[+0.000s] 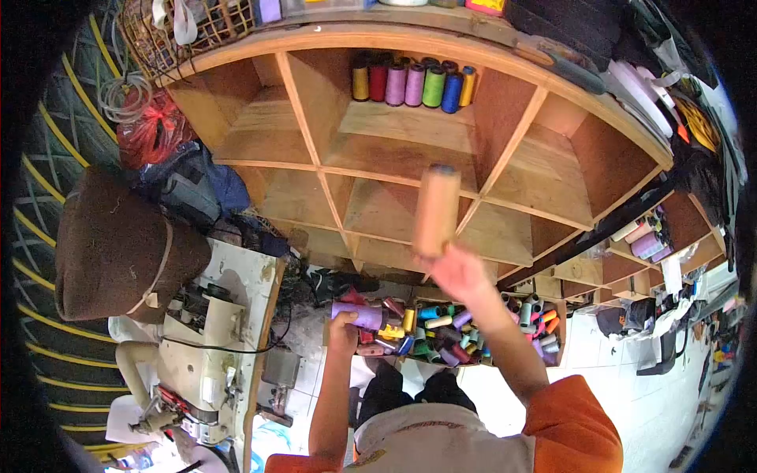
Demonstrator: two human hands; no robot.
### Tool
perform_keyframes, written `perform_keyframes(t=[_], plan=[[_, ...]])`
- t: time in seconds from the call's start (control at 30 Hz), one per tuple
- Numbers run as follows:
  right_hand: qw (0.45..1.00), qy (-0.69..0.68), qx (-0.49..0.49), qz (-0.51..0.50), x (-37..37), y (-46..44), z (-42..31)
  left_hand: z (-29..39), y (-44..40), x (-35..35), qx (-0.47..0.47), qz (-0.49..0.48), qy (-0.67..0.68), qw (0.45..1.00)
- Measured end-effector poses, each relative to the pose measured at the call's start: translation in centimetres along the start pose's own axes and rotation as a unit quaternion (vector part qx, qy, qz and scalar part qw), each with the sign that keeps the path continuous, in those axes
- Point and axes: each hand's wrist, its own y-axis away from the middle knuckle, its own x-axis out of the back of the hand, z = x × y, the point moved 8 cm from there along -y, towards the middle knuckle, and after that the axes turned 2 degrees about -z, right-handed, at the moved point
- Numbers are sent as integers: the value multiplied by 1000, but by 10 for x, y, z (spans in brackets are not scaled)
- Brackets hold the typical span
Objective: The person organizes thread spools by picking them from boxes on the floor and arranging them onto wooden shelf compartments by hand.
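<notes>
My right hand [460, 276] is raised in front of the wooden shelf [394, 174] and grips the lower end of an orange-tan thread spool [438, 209], held nearly upright and slightly blurred. Lower down on the left, my left hand [343, 333] has its fingers round a purple spool [364, 316], held sideways over the boxes of mixed spools [449, 335]. Several spools stand in a row in the shelf's upper middle compartment, among them a green one [434, 87], a blue one [452, 93] and a red one [377, 82].
A sewing machine [225, 339] sits on a table at the left, beside a large brown cloth-like bundle [118, 244]. At the right, another low shelf holds purple spools [648, 245]. A wire basket [213, 24] stands on the shelf's top left. White floor tiles [607, 394] show at the lower right.
</notes>
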Motion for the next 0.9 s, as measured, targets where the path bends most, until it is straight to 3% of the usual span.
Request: perform_keyframes(t=[0.07,0.17,0.2,0.27,0.33,0.43,0.57,0.67,0.8,0.9], plan=[[987,131,71,66,-32,-27,-41,7,-5,31,-1,4,-17,1000],[940,294,165,60,-85,-62,-87,27,7,47,-4,11,-49,999],[905,361,200,105,-64,-83,-101,31,9,52,-6,12,-50,999],[800,512,241,200,-34,-107,-128,36,18,56,23,-12,-48,999],[646,662,253,284,-37,-121,-151,36,20,67,23,4,-57,998],[522,738,283,321,-20,-141,-163,40,20,72,-18,51,-47,997],[492,751,257,357,7,-154,-160,39,16,87,-27,54,-56,997],[500,761,250,330,13,-158,-166,44,17,82,-10,58,-63,996],[463,744,326,354,-41,-133,-178,41,10,91,27,41,-66,997],[386,848,199,305,-105,-140,-190,46,7,74,33,29,-67,997]])
